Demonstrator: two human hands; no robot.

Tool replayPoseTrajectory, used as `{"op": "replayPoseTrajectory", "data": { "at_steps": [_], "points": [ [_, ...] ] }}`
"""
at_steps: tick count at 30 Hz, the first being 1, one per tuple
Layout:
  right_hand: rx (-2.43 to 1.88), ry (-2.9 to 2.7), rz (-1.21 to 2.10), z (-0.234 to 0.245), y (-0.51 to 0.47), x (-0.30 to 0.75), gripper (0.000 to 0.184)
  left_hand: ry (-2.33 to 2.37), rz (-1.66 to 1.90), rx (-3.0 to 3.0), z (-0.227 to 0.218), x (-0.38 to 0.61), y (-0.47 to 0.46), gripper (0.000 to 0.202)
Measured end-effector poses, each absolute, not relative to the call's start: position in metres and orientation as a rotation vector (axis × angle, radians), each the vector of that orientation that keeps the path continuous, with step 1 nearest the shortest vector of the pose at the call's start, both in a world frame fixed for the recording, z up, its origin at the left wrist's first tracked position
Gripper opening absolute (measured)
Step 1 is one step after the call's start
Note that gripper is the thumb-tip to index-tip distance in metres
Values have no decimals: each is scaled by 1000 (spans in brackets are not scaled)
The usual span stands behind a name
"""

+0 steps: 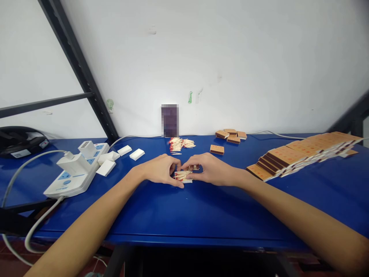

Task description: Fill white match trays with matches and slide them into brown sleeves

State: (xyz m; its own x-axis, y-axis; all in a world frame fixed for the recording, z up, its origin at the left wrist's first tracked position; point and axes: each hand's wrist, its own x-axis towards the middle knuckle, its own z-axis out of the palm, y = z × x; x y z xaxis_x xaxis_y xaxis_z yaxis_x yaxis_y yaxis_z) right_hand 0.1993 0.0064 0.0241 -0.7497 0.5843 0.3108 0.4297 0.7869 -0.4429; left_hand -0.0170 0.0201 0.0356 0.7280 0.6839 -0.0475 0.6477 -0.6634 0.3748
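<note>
My left hand (161, 169) and my right hand (210, 168) meet at the middle of the blue table (184, 215). Between them lies a small white matchbox tray (183, 176) filled with red-tipped matches. The fingers of both hands are curled and pinch this tray from either side. A loose pile of matches (180, 144) lies just behind the hands. A single closed brown matchbox (216, 149) rests behind my right hand.
A long overlapping row of brown matchboxes (300, 154) lies at the right. A few more matchboxes (231, 135) sit near the wall. A white power strip (77, 169) with plugs and cables, plus small white trays (123, 154), is at the left.
</note>
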Motion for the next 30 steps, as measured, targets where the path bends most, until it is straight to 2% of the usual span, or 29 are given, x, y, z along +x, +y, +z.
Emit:
{"op": "replayPoseTrajectory", "data": {
  "at_steps": [8, 13, 18, 24, 30],
  "points": [
    [-760, -2505, 566, 17, 9, 201, 18, 1005, 153, 2515, 34, -16, 20, 42],
    [-785, -2461, 526, 11, 8, 198, 15, 991, 154, 2431, 36, -17, 21, 48],
    [-798, -2443, 599, 25, 7, 206, 24, 984, 93, 2241, 39, -25, 29, 64],
    [-841, -2574, 664, 32, 10, 214, 38, 904, 109, 2066, 35, -37, 42, 60],
    [-891, -2552, 850, 28, 10, 211, 26, 856, 169, 2003, 31, -36, 44, 60]
  ]
}}
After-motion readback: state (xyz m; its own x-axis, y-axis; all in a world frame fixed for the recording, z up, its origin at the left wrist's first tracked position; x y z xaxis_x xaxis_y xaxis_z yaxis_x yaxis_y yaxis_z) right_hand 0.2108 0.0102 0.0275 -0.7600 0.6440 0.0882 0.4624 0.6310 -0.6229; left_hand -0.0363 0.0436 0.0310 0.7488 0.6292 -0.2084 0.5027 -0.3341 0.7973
